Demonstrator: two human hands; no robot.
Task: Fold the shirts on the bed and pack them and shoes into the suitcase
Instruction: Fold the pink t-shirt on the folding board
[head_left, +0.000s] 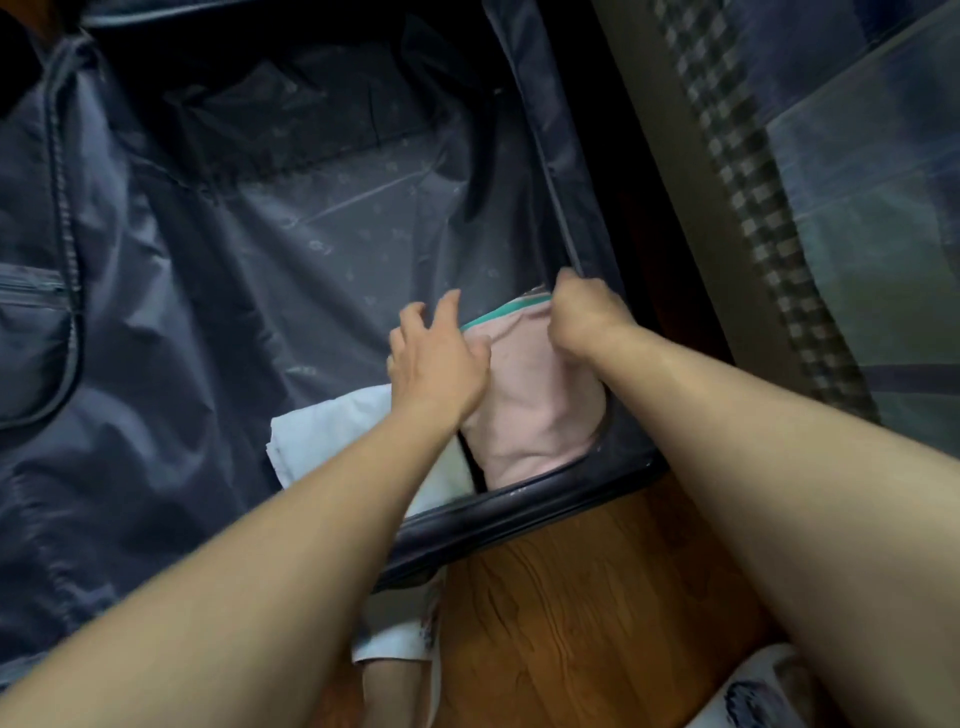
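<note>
A folded pink shirt (535, 400) with a teal band along its far edge lies in the near right corner of the open suitcase (519, 506), pressed against the right wall and just inside the near rim. The right hand (582, 317) sits at the shirt's far right corner against the wall, its fingers curled down over the cloth and gripping it. The left hand (436, 358) rests on the shirt's left edge with fingers spread and relaxed, fingertips reaching onto the lining beyond. Just left of the pink shirt, touching it, lies a folded white shirt (332, 431), partly hidden under the left forearm and also close to the near rim. The rest of the suitcase shows dark grey lining (291, 234) with a faint printed pattern, and its other half, on the left, carries a zipped pocket (31, 322). The suitcase lies on a wood floor (571, 597). Along the suitcase's right side runs a bed (753, 208) whose cover has a checked strip. At the bottom edge the person's patterned clothing (753, 691) shows
</note>
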